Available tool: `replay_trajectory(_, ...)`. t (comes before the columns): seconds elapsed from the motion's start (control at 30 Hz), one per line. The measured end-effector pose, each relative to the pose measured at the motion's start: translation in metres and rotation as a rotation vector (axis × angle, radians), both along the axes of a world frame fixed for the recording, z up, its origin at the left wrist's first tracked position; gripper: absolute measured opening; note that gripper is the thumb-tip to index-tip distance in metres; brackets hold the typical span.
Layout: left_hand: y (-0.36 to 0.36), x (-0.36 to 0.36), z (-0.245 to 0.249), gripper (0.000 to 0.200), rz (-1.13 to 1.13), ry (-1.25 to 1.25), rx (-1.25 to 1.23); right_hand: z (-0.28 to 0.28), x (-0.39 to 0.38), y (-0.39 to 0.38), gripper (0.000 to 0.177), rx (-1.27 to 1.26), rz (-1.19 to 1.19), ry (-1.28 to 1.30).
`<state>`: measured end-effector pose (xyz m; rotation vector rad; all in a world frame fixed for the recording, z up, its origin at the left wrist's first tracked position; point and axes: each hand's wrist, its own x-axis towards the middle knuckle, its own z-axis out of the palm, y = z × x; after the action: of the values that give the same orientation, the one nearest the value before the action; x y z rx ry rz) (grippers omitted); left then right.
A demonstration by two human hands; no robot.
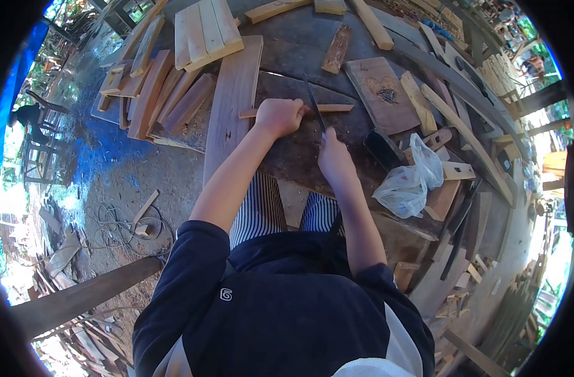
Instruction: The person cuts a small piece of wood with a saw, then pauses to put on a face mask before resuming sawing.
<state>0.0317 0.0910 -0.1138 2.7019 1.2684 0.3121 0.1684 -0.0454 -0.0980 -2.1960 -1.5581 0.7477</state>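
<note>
My left hand [279, 118] is closed around a thin wooden strip [338, 108], pressing it over the workbench [293, 151]. The strip lies crosswise, its ends sticking out on both sides of the fist. In my right hand [335, 157] is a long narrow dark blade [313, 100], pointing away from me. It crosses the strip just right of my left fingers; whether it is a saw, a knife or a file I cannot make out. Under the strip's left end runs a wide plank [227, 107].
Stacked boards [208, 31] lie at the upper left. Right of my hands are a board with nails [387, 94], a black block-like object [384, 147], a plastic bag [412, 179] and a wooden hand plane [434, 141]. A cord [126, 220] coils on the floor.
</note>
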Motion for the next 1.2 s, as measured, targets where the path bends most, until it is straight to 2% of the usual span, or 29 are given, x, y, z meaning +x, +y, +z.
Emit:
replay_trajectory(0.13,0.002,0.000,0.000,0.036,0.006,0.010,-0.003,-0.001,-0.007,0.020,0.019,0.037,0.011,-0.067)
replay_trajectory(0.3,0.001,0.001,0.001,0.036,0.030,-0.005,0.004,-0.004,-0.001,-0.056,0.020,0.016,-0.013,0.086)
replay_trajectory(0.4,-0.002,0.000,-0.001,0.036,0.031,-0.014,0.019,0.005,-0.003,-0.062,0.020,-0.013,-0.029,0.065)
replay_trajectory(0.57,-0.001,0.000,-0.002,0.036,0.011,-0.029,0.027,-0.008,0.003,0.016,0.020,0.075,0.026,0.000)
replay_trajectory(0.63,0.000,0.001,-0.001,0.036,0.033,-0.016,0.004,-0.010,-0.003,0.025,0.020,0.101,0.041,-0.031)
replay_trajectory(0.73,-0.002,0.002,0.000,0.036,0.059,-0.020,-0.024,-0.003,-0.009,0.004,0.020,0.059,-0.006,-0.051)
replay_trajectory(0.8,-0.002,0.003,0.004,0.036,0.068,-0.036,-0.023,0.001,-0.005,-0.034,0.019,-0.028,-0.014,0.118)
replay_trajectory(0.9,0.001,0.001,0.005,0.036,0.060,0.003,-0.051,-0.008,0.002,-0.065,0.020,0.008,-0.050,0.154)
replay_trajectory(1.03,0.000,0.000,-0.001,0.036,0.008,-0.055,-0.033,-0.014,0.006,-0.011,0.020,0.096,-0.012,0.151)
replay_trajectory(1.1,0.002,-0.002,0.000,0.037,-0.005,-0.053,-0.024,-0.016,0.002,0.021,0.020,0.135,0.003,0.061)
replay_trajectory(1.2,0.003,0.000,-0.001,0.037,0.046,-0.044,-0.031,-0.004,-0.008,0.029,0.020,0.064,-0.033,-0.004)
